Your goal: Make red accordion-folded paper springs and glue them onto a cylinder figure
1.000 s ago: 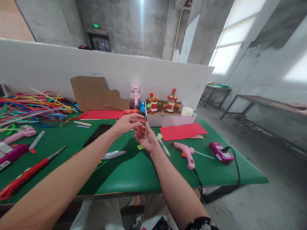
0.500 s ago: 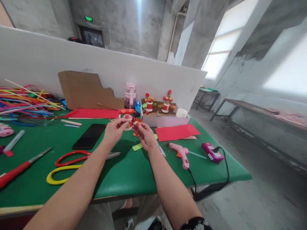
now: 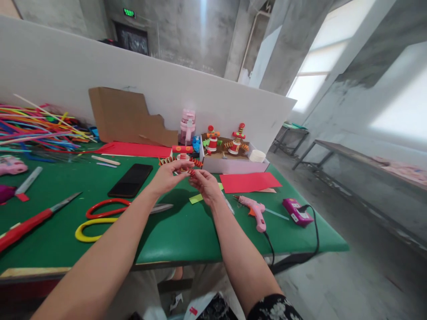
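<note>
A small red pleated paper strip is pinched between my two hands, above the green table. My left hand has its thumb and fingertips closed on the strip's left end. On the other end, the fingers of my right hand are closed too. Just behind them stands a paper figure with a red roll on top and red pleated arms; my left fingers cover part of its white body. A light green paper strip lies below my right hand.
Red-and-yellow scissors and a black phone lie left of my hands. On the right are a pink glue gun, a purple power box and red paper. Two finished-looking figures stand in a shallow box behind.
My left hand has moved right, its fingertips now meeting the pleated strip at my right hand. The view has shifted slightly, so the table things appear a little further right.
</note>
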Demonstrator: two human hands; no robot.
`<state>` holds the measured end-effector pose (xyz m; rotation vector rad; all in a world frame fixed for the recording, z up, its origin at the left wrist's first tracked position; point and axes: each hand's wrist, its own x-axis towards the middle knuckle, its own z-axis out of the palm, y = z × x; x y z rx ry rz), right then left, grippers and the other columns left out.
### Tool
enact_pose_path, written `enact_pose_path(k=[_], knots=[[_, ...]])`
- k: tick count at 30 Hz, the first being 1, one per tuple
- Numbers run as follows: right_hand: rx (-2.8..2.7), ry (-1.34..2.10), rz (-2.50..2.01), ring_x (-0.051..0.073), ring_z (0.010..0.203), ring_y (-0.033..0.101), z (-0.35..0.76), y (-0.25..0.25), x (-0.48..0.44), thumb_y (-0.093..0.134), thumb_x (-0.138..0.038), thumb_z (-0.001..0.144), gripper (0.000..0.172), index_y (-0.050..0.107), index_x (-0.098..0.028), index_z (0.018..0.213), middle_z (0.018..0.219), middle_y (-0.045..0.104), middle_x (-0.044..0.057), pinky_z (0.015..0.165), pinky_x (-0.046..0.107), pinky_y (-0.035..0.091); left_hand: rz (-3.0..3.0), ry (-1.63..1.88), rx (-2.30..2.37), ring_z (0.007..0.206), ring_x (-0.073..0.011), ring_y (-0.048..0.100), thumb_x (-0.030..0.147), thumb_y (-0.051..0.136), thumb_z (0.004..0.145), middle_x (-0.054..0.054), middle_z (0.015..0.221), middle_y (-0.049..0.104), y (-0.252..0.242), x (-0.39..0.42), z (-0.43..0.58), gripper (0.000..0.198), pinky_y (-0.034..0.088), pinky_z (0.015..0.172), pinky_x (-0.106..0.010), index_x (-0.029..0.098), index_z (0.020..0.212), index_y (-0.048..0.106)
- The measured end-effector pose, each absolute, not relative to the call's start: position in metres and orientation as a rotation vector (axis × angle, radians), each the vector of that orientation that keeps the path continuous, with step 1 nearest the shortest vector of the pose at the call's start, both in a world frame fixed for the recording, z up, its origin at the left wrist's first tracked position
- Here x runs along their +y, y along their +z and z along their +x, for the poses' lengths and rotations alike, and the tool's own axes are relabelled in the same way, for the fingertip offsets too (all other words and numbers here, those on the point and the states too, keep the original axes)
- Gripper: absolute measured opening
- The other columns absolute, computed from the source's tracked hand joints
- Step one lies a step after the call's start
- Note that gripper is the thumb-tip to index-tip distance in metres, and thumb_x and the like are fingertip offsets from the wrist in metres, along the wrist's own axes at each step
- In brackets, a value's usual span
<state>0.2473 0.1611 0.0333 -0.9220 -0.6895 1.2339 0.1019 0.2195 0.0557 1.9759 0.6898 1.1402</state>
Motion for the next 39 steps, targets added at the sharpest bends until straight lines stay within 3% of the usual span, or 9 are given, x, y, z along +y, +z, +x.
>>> enact_pose_path(k=[4,9,12,17,27,39], knots=[[-0.7,1.24,-0.944,0.009,0.054,0.063,0.247,0.034,0.161,0.074,-0.037,0.079,0.021,0.065,-0.018,0.079,0.071,0.072,0.0,0.062,0.022,0.053,1.901,1.119,0.689,0.089,-0.0243,0.069,0.043,0.07,0.07,-0.008,0.1,0.076,0.053,0.222,0.103,0.036,0.054,0.085,-0.038,0.021,0.098,0.074],[-0.652,1.251,-0.921,0.014,0.064,0.068,0.253,0.036,0.163,0.055,-0.055,0.089,0.039,0.066,-0.018,0.082,0.076,0.073,0.004,0.068,0.028,0.055,1.745,1.124,0.624,0.1,-0.0268,0.069,0.048,0.076,0.065,-0.01,0.108,0.074,0.051,0.225,0.104,0.046,0.053,0.094,-0.042,0.019,0.1,0.073],[-0.754,1.177,-0.85,0.014,0.075,0.069,0.254,0.035,0.162,0.072,-0.045,0.079,0.027,0.066,-0.02,0.088,0.085,0.074,0.002,0.074,0.028,0.055,1.669,1.136,0.607,0.105,-0.028,0.068,0.05,0.079,0.063,-0.011,0.112,0.073,0.05,0.227,0.104,0.053,0.053,0.095,-0.044,0.017,0.104,0.071],[-0.899,1.011,-0.896,0.014,0.081,0.068,0.249,0.029,0.163,0.086,-0.03,0.058,0.041,0.065,-0.023,0.092,0.089,0.074,-0.001,0.077,0.026,0.054,1.601,1.171,0.589,0.104,-0.0286,0.068,0.047,0.083,0.06,-0.014,0.115,0.072,0.049,0.228,0.104,0.055,0.054,0.094,-0.046,0.014,0.103,0.071],[-0.938,0.938,-0.927,0.014,0.076,0.069,0.259,0.021,0.169,0.083,-0.035,0.063,0.033,0.071,-0.02,0.089,0.085,0.075,0.0,0.08,0.03,0.056,1.56,1.25,0.531,0.106,-0.0282,0.067,0.041,0.084,0.062,-0.013,0.11,0.073,0.049,0.228,0.104,0.048,0.052,0.097,-0.047,0.015,0.101,0.07],[-0.868,1.006,-0.927,0.011,0.062,0.064,0.248,0.027,0.165,0.087,-0.035,0.055,0.032,0.07,-0.02,0.078,0.071,0.071,-0.003,0.07,0.026,0.056,1.595,1.187,0.543,0.093,-0.0268,0.071,0.045,0.085,0.058,-0.011,0.096,0.076,0.044,0.226,0.109,0.05,0.055,0.092,-0.047,0.015,0.095,0.072]])
